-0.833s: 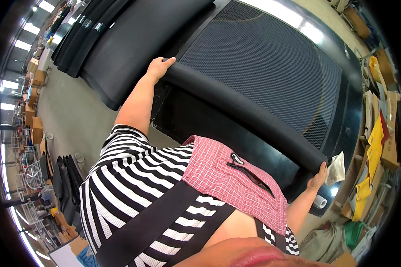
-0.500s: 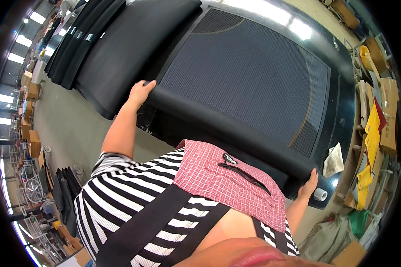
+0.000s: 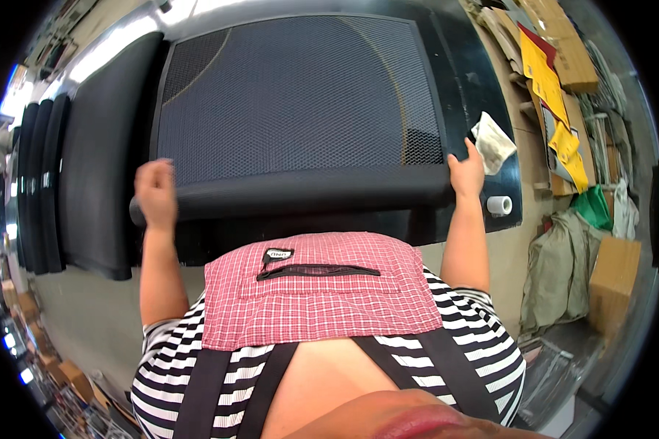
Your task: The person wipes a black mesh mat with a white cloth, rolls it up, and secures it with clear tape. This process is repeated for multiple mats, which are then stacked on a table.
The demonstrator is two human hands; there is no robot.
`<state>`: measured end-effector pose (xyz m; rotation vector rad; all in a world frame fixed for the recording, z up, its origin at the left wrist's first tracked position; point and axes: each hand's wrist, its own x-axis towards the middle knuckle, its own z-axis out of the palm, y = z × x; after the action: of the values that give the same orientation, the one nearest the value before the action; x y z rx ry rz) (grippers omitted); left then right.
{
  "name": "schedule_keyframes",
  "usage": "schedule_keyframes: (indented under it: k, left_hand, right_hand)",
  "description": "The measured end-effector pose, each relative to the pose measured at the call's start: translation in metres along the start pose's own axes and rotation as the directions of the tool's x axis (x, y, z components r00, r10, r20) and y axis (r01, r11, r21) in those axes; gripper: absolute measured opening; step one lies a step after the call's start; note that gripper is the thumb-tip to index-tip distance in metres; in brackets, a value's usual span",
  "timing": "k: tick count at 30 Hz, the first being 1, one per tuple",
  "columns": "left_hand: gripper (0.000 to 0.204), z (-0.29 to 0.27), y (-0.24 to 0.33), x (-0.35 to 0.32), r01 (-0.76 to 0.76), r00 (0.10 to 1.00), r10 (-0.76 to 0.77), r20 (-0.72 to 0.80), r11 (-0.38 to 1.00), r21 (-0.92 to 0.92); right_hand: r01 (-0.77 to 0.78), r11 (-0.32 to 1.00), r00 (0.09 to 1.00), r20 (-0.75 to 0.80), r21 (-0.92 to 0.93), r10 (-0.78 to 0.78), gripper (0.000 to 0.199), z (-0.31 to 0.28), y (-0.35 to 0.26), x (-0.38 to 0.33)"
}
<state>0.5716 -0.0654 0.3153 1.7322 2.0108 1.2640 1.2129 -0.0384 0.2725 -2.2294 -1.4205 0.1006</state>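
Note:
A large dark blue-grey textured mat (image 3: 293, 102) with a black border and curved gold lines lies on a glossy black table (image 3: 483, 80). Its near edge is a thick black roll (image 3: 307, 194) running from left to right. Over the left end of that roll is my left hand (image 3: 156, 192), blurred, its fingers seemingly curled; whether it grips the roll cannot be made out. At the mat's right edge, near the roll's other end, my right hand (image 3: 467, 172) has thumb and forefinger apart, with nothing visible between them.
Black sheets (image 3: 99, 161) are draped left of the mat, beside several narrower black pieces (image 3: 44, 175). A white cloth (image 3: 493, 143) and a white tape roll (image 3: 499, 205) lie on the table's right. Beyond are yellow pieces (image 3: 545, 77) and cardboard boxes (image 3: 613, 282).
The view has turned, so the mat now lies squarely ahead. My right hand has moved from the roll's end up along the mat's right edge. My left hand now looks blurred.

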Motion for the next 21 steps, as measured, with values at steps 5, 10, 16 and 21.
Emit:
schedule_keyframes:
  k: [5, 10, 16, 21]
  left_hand:
    - [0.09, 0.083, 0.131, -0.073, -0.609, 0.694, 0.372, 0.617, 0.761, 0.226]
    - [0.092, 0.107, 0.11, -0.061, -0.632, 0.703, 0.36, 0.614, 0.712, 0.306]
    - [0.088, 0.111, 0.111, -0.063, -0.61, 0.714, 0.344, 0.61, 0.733, 0.302]
    - [0.082, 0.117, 0.104, -0.062, -0.617, 0.722, 0.382, 0.577, 0.733, 0.286]
  right_hand:
    - [-0.038, 0.995, 0.999, 0.0, 0.087, 0.038, 0.057, 0.02, -0.015, 0.047]
    - [0.011, 0.969, 0.927, -0.366, 0.249, 0.084, 0.035, -0.014, 0.035, 0.098]
    - [0.143, 0.934, 0.978, 0.192, -0.328, -0.082, 0.058, -0.023, 0.102, 0.102]
    - [0.137, 0.981, 0.991, 0.029, -0.137, -0.134, 0.02, 0.014, 0.112, 0.101]
